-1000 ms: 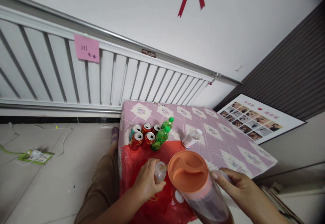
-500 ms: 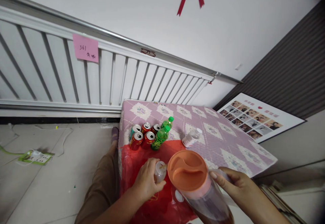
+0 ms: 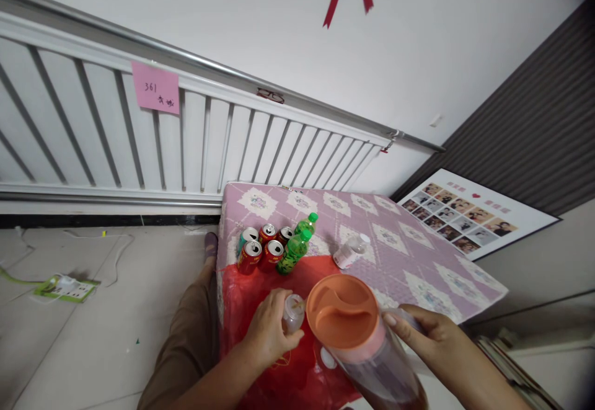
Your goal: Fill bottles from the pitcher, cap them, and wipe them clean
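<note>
Three handwritten figures, 361, stand on the pink note (image 3: 155,87) stuck to the white radiator (image 3: 279,143) at the far left, with two characters below them that I cannot make out. On the poster (image 3: 458,211) at the far right, a small red heart sits between two groups of pink characters, too blurred to read, above rows of photographs.

Near the middle, the left hand (image 3: 269,326) has its fingers wrapped around a small clear bottle (image 3: 292,318), its uncapped mouth facing up. To its right, the right hand (image 3: 432,342) is closed around the handle of a clear pitcher (image 3: 385,376), which tilts left and has brown liquid inside. Its orange lid (image 3: 344,311) is on, the edge close beside the bottle's mouth, and a thin brownish streak shows between them. How full the small bottle is, I cannot tell.

A round white piece (image 3: 328,358) lies below the lid on the red sheet (image 3: 320,267), which covers the near part of the purple patterned bedding (image 3: 390,242).

Farther off, five cans (image 3: 272,255) stand grouped at the left: three red with yellow lettering too small to read, one teal, one dark. Just right of them are two green-capped bottles (image 3: 294,252) with green sides. Farther right stands a white-capped bottle (image 3: 351,254) with a pale pink label, illegible.
</note>
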The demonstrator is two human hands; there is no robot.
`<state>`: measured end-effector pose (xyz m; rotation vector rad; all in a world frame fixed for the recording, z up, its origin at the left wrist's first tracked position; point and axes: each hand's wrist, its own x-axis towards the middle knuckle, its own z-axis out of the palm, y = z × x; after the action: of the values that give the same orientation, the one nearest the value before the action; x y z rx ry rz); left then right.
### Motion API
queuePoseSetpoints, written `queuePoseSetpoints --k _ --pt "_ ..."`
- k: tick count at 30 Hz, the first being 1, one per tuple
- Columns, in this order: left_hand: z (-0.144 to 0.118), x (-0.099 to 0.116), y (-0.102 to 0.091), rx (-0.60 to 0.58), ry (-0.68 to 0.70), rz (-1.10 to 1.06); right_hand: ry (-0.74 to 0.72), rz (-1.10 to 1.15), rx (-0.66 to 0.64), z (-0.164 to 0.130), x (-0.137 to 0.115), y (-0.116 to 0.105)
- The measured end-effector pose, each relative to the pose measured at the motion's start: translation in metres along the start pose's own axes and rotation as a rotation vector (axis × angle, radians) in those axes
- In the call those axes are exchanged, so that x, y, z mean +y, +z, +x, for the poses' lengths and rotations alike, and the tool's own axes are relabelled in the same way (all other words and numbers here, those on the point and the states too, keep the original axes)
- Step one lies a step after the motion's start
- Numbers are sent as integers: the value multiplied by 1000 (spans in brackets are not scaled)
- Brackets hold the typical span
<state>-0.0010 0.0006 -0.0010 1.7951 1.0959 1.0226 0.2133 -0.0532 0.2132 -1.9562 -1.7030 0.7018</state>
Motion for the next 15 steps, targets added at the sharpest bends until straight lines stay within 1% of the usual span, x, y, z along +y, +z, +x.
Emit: queuePoseSetpoints --k 4,15 --pt "0 0 0 -1 -10 0 21 -10 -7 0 1 1" --pt "0 -2 1 0 -15 -11 23 -21 -18 1 3 2"
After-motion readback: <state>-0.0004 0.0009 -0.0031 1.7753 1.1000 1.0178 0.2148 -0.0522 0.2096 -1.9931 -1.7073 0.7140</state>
